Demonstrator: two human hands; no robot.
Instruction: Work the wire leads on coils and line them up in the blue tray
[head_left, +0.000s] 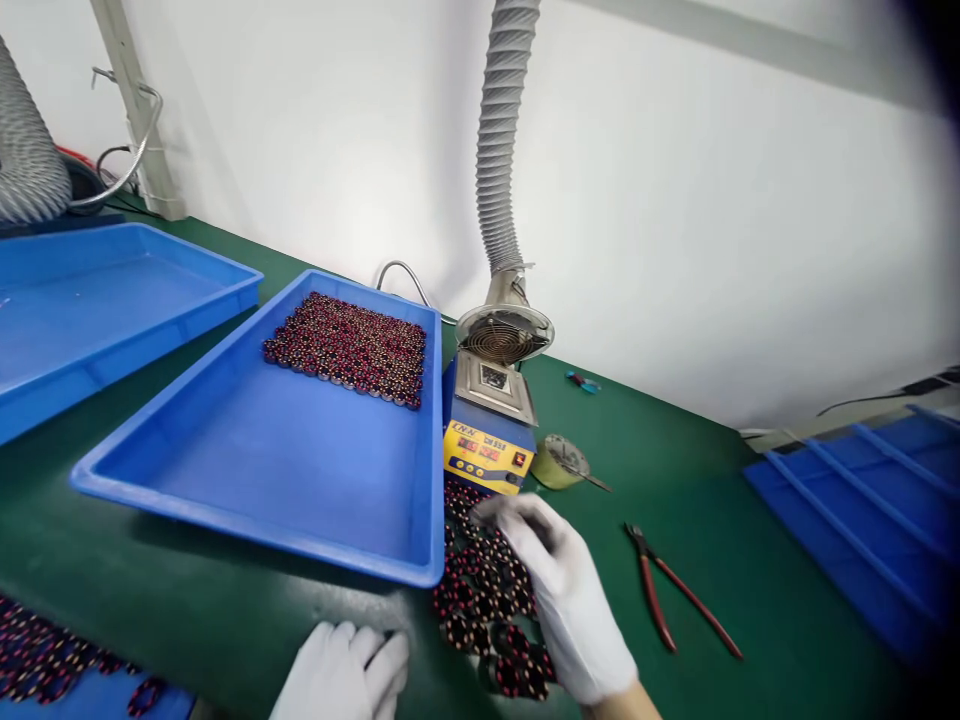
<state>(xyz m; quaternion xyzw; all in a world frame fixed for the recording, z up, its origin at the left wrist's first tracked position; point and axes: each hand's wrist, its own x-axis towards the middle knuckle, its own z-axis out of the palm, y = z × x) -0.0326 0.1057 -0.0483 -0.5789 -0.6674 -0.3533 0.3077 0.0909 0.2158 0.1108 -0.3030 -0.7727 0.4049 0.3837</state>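
My right hand [566, 590], in a white glove with greyed fingertips, reaches over a heap of small dark ring-shaped parts [487, 580] dotted with pink and pale spots. Its fingers are bent and drawn together at the heap's far end; whatever they pinch is hidden. Near the bottom edge, my left hand [341, 670], gloved too, rests with curled fingers by the green table [247, 610]. A dark spot shows at its fingertips, too small to name. Just beyond the heap stands a blue soldering pot [487, 455] with a yellow display panel.
A blue tray [300, 460] holds rows of similar rings; another blue tray [112, 280] lies left. More rings [52, 650] sit lower left. Red-handled cutting pliers [675, 590], a round tin [559, 462] and a blue crate [862, 520] are rightward. An exhaust hose [501, 150] hangs above the pot.
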